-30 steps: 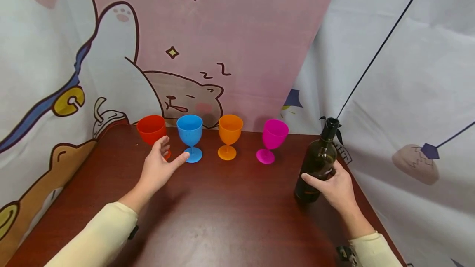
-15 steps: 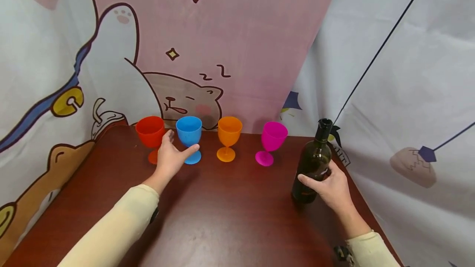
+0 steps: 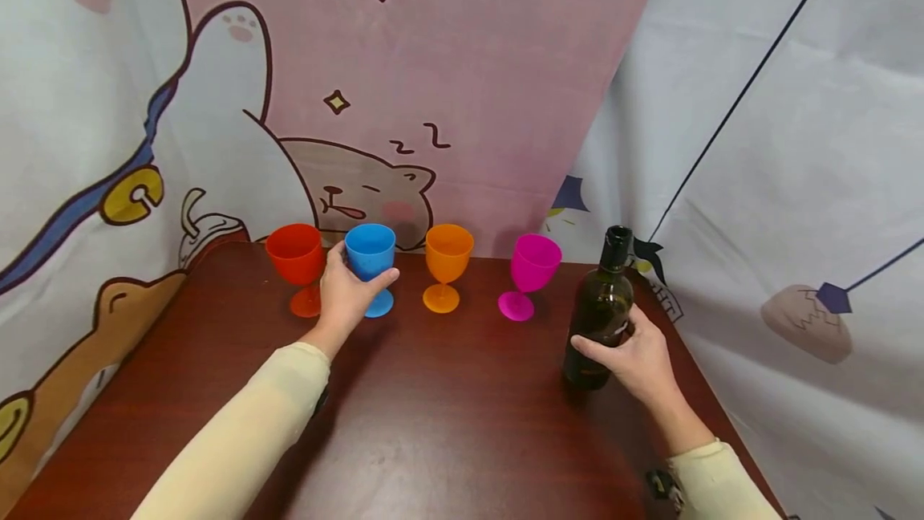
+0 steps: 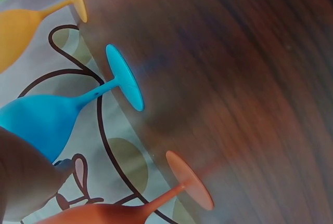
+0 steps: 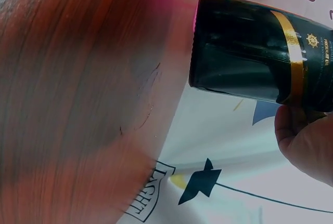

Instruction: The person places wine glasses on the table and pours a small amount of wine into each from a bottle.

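My left hand (image 3: 346, 291) is at the blue goblet (image 3: 370, 253), fingers along the left of its bowl and thumb reaching across the front right. The lower bowl and part of the stem are hidden behind the hand in the head view. From the left wrist, a fingertip (image 4: 63, 168) overlaps the blue bowl's side. A dark glass wine bottle (image 3: 599, 295) with a gold band is gripped round its body by my right hand (image 3: 638, 355); it is held nearly upright, mouth up. In the right wrist view its base (image 5: 200, 42) shows beside the table edge.
A red goblet (image 3: 296, 255) stands left of the blue one. To its right stand an orange goblet (image 3: 449, 255) and a magenta goblet (image 3: 534, 262). All line the back of the brown table (image 3: 447, 416), near a printed cloth backdrop (image 3: 469, 62).
My left hand has moved right and forward, from in front of the red goblet to the blue one. The right hand has shifted the bottle a little to the left.
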Motion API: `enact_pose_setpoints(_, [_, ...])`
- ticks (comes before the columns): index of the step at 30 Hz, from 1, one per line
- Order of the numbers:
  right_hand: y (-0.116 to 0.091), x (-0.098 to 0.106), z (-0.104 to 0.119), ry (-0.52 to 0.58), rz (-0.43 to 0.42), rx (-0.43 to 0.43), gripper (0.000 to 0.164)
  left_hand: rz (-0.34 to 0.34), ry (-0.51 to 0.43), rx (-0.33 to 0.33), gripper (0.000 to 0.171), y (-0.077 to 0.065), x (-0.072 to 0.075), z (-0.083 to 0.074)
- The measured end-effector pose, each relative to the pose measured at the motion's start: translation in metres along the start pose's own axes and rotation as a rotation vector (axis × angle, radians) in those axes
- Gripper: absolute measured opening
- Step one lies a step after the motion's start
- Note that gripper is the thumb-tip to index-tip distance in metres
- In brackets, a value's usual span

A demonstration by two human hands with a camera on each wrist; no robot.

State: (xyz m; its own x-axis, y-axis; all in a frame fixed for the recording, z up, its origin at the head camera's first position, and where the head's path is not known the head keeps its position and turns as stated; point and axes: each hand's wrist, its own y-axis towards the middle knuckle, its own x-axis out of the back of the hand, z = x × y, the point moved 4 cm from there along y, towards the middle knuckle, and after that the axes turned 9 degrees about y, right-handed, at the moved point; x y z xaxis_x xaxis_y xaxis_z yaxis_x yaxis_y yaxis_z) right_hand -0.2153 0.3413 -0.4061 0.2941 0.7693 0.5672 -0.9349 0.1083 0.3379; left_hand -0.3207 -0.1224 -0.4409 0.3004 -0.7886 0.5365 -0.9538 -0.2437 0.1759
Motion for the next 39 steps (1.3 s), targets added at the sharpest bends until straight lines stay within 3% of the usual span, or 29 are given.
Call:
enact_pose_setpoints(8, [0.000,-0.004,0.004,0.006,0.009,0.010,0.065,-0.049,-0.013,0.046,0.107,0.006,-0.008,-0.001])
enact_pose_setpoints(13, [0.003,-0.009,0.009,-0.006,0.024,0.036,0.067,-0.037,-0.003,0.035,0.106,0.001,-0.004,0.000])
enact_pose_setpoints(17, [0.008,-0.013,0.017,-0.038,0.026,0.078,0.068,0.030,-0.001,-0.015,0.104,-0.015,0.000,-0.002])
enact_pose_setpoints(21, [0.011,-0.019,0.028,-0.105,0.047,0.163,0.077,0.144,0.004,-0.072,0.105,-0.039,-0.001,-0.008])
enact_pose_setpoints(27, [0.012,-0.028,0.048,-0.245,0.135,0.276,0.086,0.280,-0.039,-0.154,0.103,-0.071,-0.009,-0.022])
enact_pose_setpoints(33, [0.013,-0.040,0.060,-0.343,0.216,0.299,0.087,0.334,-0.076,-0.217,0.099,-0.085,-0.020,-0.029])
enact_pose_setpoints(39, [0.016,-0.048,0.071,-0.430,0.233,0.406,0.084,0.355,-0.068,-0.234,0.098,-0.091,-0.022,-0.028])
